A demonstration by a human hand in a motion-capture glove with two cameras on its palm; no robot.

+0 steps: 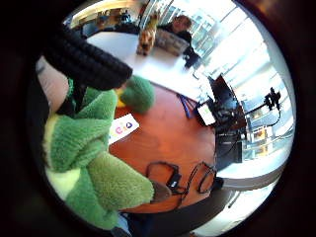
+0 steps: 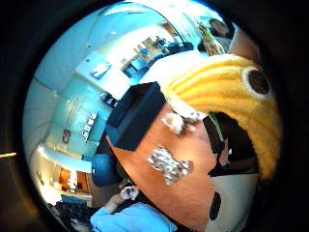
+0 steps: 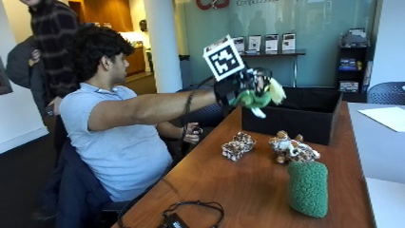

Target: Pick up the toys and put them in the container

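My gloved right hand (image 3: pixel 235 85) is raised above the wooden table (image 3: pixel 253 185) and grips a green and yellow plush toy (image 3: pixel 259 96), just in front of the near left corner of the black fabric container (image 3: pixel 310 114). The toy's green limbs (image 1: pixel 94 163) and its yellow head with a dark eye (image 2: pixel 231 92) fill the palm views. Two spotted plush animals lie on the table in front of the container, one toward the person (image 3: pixel 238 145) and one beside it (image 3: pixel 292 148). A tall green plush (image 3: pixel 308 188) stands nearer the camera.
A black cable and small device (image 3: pixel 183 213) lie at the table's near end. A white card (image 1: pixel 122 128) lies on the wood. A white table (image 3: pixel 386 142) adjoins on the right. The person's bare left hand (image 3: pixel 190 133) is held below the table edge.
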